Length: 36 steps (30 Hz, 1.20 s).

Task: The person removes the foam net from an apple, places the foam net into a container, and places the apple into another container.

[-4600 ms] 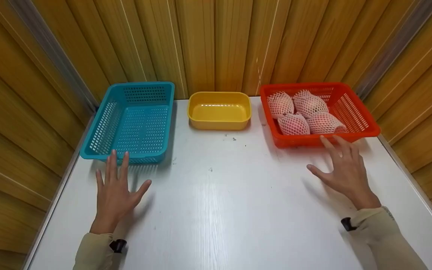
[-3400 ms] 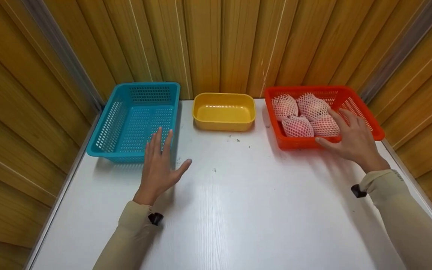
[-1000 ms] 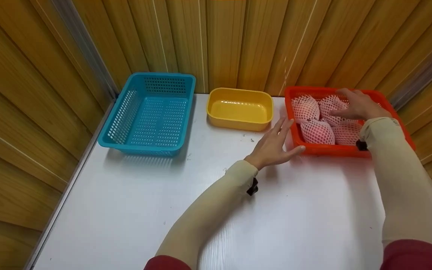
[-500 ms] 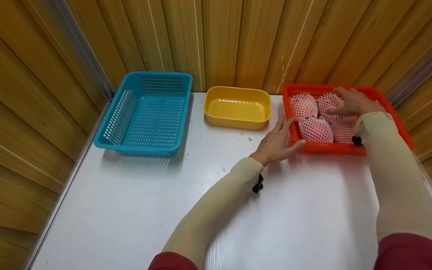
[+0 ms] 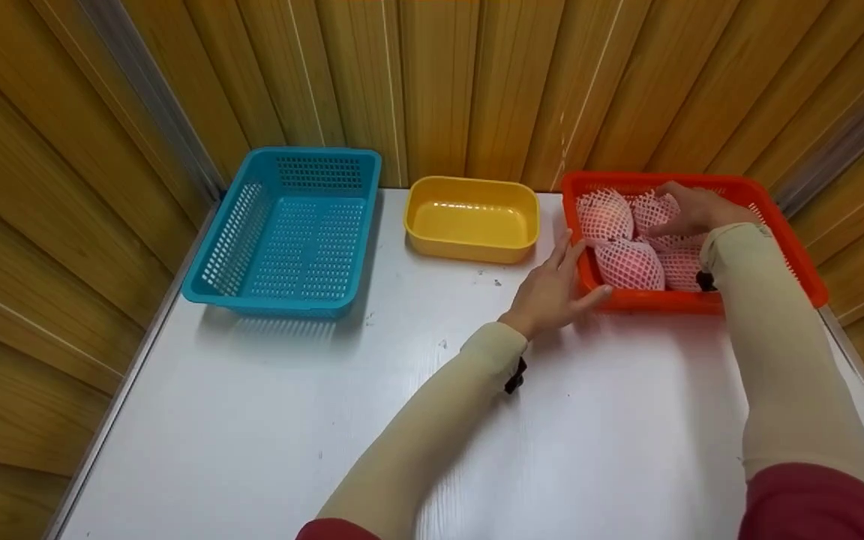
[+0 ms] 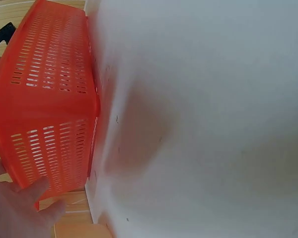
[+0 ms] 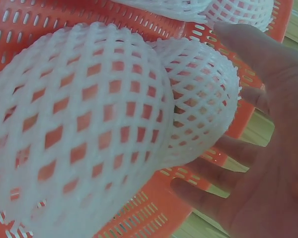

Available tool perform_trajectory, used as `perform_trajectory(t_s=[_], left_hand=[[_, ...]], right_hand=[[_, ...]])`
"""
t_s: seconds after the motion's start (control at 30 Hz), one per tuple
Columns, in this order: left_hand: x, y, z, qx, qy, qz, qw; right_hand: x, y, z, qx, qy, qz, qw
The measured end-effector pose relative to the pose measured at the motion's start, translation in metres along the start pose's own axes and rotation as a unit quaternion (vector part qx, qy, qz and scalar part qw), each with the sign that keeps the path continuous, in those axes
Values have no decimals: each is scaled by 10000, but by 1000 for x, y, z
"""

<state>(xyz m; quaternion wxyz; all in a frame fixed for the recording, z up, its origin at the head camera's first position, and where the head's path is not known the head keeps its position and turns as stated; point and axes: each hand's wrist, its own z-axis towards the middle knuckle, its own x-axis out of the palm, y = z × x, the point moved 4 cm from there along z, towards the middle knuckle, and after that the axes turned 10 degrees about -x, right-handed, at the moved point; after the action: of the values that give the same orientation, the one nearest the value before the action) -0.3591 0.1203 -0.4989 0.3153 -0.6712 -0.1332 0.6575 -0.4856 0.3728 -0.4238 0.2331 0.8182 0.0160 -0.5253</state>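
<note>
Inside the red basket [image 5: 657, 301] sit several reddish round fruits in white foam nets. My right hand [image 5: 694, 208] is over the back right netted fruit [image 5: 649, 211]. In the right wrist view its thumb and spread fingers [image 7: 203, 198] stand around that fruit, with the thumb tip right by its upper edge. Another netted fruit [image 7: 84, 119] fills the near part of that view. My left hand [image 5: 548, 292] is at the basket's left side, fingers extended along the outer wall and thumb pointing toward the front rim. In the left wrist view its fingertips overlap the slotted wall.
A shallow yellow box [image 5: 472, 244] stands left of the red basket against the wood-panelled wall [image 5: 439, 90]. Farther left is a blue-green perforated basket [image 5: 308, 247] with nothing in it. All stand on a white table [image 5: 252, 435].
Both hands have moved from the near table to the red basket, the left one crossing from the blue-green basket's side. Lately the right hand has sunk slightly toward the back right fruit.
</note>
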Motion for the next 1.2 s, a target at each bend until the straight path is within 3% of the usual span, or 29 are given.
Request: perform_trajectory(t_s=[0.17,0.37,0.7,1.2], left_hand=[[3,-2,-1,-6,-14,99,9999],[6,-4,-2,-75,28,53,10000],[5,-3,0,-98,31,47,9999],[4,4,2,-22,-90,67,9999]], right_hand=[[7,-4,-3,153,46,67,9998],[12,5,-21,487,82,440,9978],[17,-17,-5,477,219,596,9968],[16,18,-19,437,3,298,9986]])
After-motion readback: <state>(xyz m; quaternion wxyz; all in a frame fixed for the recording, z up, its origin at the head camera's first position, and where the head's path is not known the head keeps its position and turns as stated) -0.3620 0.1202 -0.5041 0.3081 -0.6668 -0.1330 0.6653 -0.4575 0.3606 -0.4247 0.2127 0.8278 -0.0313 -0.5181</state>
